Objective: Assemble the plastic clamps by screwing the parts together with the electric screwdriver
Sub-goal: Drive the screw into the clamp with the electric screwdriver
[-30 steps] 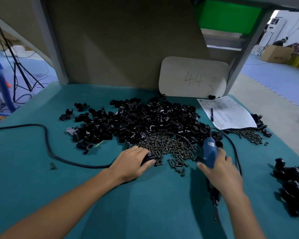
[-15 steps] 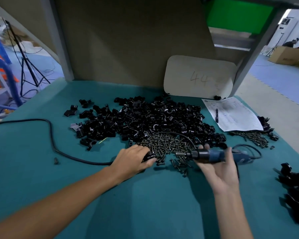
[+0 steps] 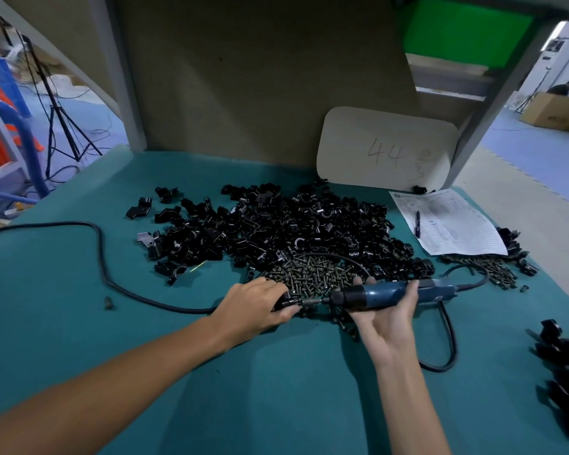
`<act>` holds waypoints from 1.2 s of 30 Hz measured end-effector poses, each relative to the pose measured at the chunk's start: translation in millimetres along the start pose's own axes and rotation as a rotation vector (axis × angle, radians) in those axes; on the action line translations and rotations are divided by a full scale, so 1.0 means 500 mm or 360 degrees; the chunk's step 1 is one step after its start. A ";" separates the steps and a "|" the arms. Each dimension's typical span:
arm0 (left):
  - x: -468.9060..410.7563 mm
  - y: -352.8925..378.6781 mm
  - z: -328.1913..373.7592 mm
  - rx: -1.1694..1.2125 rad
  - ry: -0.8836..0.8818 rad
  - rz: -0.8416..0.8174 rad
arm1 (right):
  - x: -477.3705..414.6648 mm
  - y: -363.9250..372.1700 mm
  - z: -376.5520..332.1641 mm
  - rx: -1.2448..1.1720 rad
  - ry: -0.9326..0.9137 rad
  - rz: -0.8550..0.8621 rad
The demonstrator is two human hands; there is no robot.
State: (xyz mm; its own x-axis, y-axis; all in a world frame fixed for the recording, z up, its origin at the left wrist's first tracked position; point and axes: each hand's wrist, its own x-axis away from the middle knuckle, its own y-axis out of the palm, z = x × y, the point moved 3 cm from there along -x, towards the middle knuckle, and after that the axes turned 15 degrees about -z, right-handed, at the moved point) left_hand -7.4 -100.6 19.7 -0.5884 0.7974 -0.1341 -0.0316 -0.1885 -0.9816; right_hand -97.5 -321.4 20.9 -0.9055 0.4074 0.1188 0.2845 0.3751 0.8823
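Both busy: left hand (image 3: 253,307) pinches black clamp (image 3: 284,304); right hand (image 3: 386,321) grips blue screwdriver (image 3: 386,295) (level, bit at clamp).

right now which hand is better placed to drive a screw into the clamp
Right: the right hand grips the electric screwdriver, its bit pointing at the clamp part that the left hand holds.

The bench (image 3: 276,389) is covered in a teal, matt, cloth-like mat. The clamp parts (image 3: 276,224) are black moulded plastic with a faint gloss on their edges. The screws (image 3: 312,277) are dull, bronze-toned metal. The electric screwdriver (image 3: 391,293) has a smooth blue plastic body with a soft sheen, a black collar and a metal bit. Its cable (image 3: 99,251) looks like matt black rubber. The printed sheet (image 3: 454,224) is thin white paper. The back panel (image 3: 260,77) is flat, matt tan board.
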 end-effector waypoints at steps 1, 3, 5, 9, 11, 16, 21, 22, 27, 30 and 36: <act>0.000 -0.001 0.000 0.0004 -0.0002 0.0005 | -0.001 0.002 0.004 -0.0005 -0.0015 -0.0018; 0.001 -0.004 0.000 0.0002 0.0014 0.0035 | -0.004 0.005 0.004 0.0006 -0.0042 -0.0015; 0.002 -0.005 0.004 -0.0036 0.0074 0.0072 | -0.003 0.002 0.006 -0.0020 -0.0033 -0.0037; -0.001 -0.005 0.014 -0.0167 0.0232 0.0008 | 0.000 0.001 0.002 -0.0002 -0.0032 -0.0151; -0.001 -0.005 0.017 -0.0245 0.0287 0.0001 | 0.004 0.000 0.000 -0.0007 -0.0036 -0.0317; -0.001 -0.002 0.015 -0.0111 0.0253 -0.0097 | 0.009 0.004 -0.003 -0.0212 -0.0067 -0.0563; 0.000 -0.003 0.010 -0.0025 0.0186 -0.0048 | 0.010 0.006 -0.011 -0.0281 -0.0051 -0.0655; 0.001 -0.005 0.009 -0.0016 0.0199 -0.0019 | 0.011 0.008 -0.012 -0.0285 -0.0054 -0.0676; 0.001 -0.005 0.009 -0.0030 0.0206 0.0005 | 0.007 0.008 -0.004 -0.0174 -0.0032 -0.0659; 0.003 -0.008 0.011 -0.0146 0.0176 0.0062 | 0.000 -0.004 -0.001 -0.0111 -0.0004 -0.0555; 0.006 -0.003 0.009 -0.0238 0.0160 0.0168 | -0.009 -0.016 0.003 -0.0069 0.0029 -0.0407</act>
State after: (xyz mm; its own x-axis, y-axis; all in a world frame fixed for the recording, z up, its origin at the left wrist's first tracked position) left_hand -12.6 -100.6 21.3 -0.4986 0.8322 -0.2427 0.1508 -0.1924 -0.9697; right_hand -95.3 -324.9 12.8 -0.9518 0.2887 -0.1030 0.0319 0.4276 0.9034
